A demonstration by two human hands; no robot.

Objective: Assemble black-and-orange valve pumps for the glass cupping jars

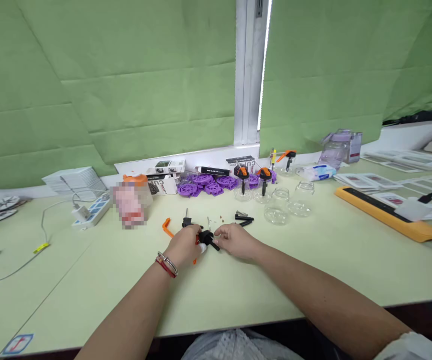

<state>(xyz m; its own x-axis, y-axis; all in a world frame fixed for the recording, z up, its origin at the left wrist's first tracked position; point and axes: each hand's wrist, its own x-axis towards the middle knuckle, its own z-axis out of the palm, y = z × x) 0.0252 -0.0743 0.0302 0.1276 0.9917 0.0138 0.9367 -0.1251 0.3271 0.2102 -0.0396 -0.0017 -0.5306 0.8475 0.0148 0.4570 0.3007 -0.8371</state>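
Looking at a bench (pixel 69 295) with a power strip (pixel 97 214) on the left, adapter (pixel 81 214) plugged in. Got wheels (pixel 189 190) along the back middle, jars (pixel 281 196) to their right, tissue pack (pixel 319 172) behind those, extension bar (pixel 388 215) farther right.

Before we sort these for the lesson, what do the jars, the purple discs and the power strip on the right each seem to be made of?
Jars: clear glass or plastic, glossy; see-through walls.
Purple discs: probably moulded plastic; even colour, cut-out shapes.
Power strip: likely hard plastic; smooth orange casing, black inset.
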